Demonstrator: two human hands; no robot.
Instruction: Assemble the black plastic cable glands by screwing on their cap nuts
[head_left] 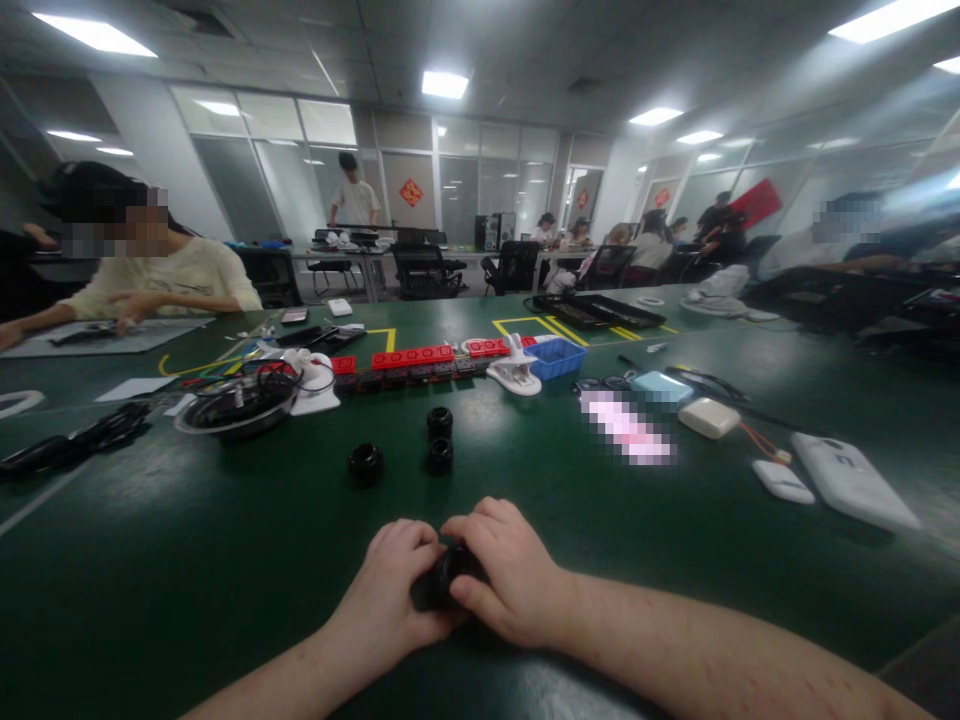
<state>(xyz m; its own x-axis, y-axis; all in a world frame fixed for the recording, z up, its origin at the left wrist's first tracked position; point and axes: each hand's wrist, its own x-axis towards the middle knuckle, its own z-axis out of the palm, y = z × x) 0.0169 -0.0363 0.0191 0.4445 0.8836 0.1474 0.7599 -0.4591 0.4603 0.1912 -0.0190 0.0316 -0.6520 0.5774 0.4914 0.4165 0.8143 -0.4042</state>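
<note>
Close to the table's front, a black round part [452,572] is gripped between both my hands. My left hand [390,592] curls around its left side. From the right, my right hand [514,575] closes over it with fingers on top and thumb at the near side. The fingers cover much of the part, so its full shape is hidden. Beyond my hands, three similar black ring-topped pieces stand on the green table [262,560]: one piece [365,464] to the left, another piece [439,421] farther back, and a third piece [440,456] just in front of that one.
Across the middle lie red blocks [412,357], a white stand [515,372] and a blue basket [556,358]. A metal bowl [236,412] of cables sits left, near a black cable bundle [82,440]. At right are a power bank [851,478] and a white case [782,481]. People sit around.
</note>
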